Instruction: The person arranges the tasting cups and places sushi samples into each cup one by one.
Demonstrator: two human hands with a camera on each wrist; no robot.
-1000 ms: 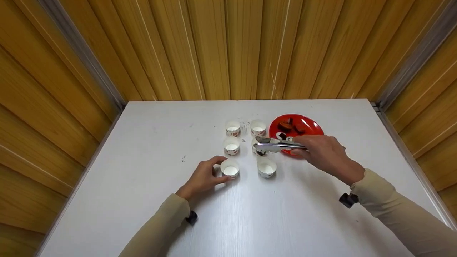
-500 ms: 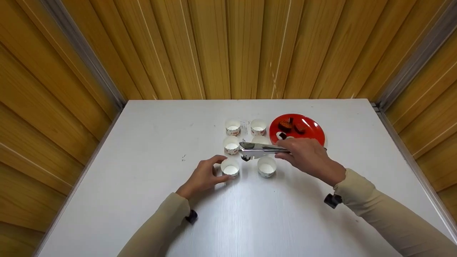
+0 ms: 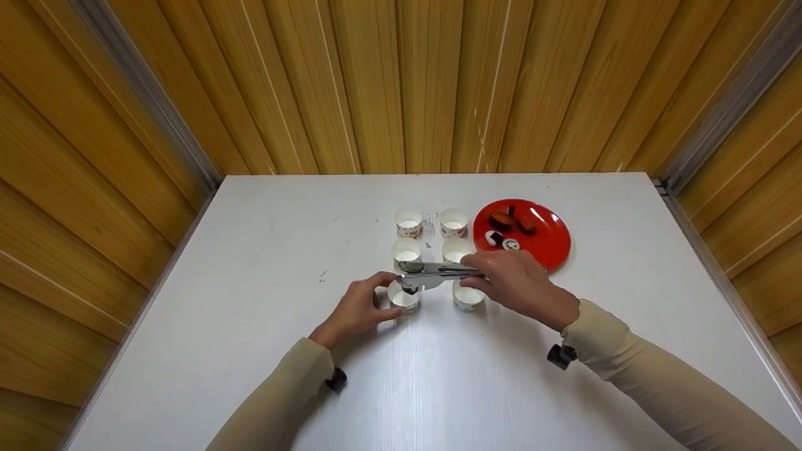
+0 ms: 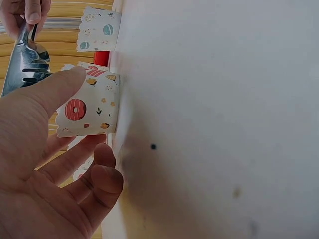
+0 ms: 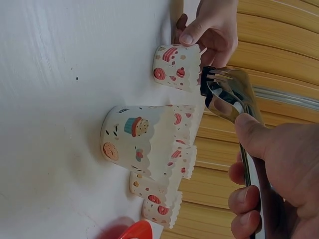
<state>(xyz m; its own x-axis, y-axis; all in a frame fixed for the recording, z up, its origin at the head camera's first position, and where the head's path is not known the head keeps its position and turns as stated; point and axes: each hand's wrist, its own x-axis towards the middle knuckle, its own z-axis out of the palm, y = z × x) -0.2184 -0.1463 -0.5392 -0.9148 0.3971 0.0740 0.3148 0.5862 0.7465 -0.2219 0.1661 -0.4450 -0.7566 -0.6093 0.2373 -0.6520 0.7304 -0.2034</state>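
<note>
Since half a second back, my right hand (image 3: 515, 283) has swung the tongs (image 3: 440, 270) leftward, so their tip now hangs over the held cup (image 3: 401, 304). I have that paper cup between thumb and fingers of my left hand (image 3: 354, 307), upright and much nearer it than my right grip. My right fingers curl round the tongs' handle; the long axis runs left from there, a small dark piece (image 5: 205, 82) at the tip. Just under that grip stands a neighbouring cup (image 3: 468, 299); beyond, four more cups (image 3: 407, 249); past its far side, the red plate (image 3: 554, 243).
</note>
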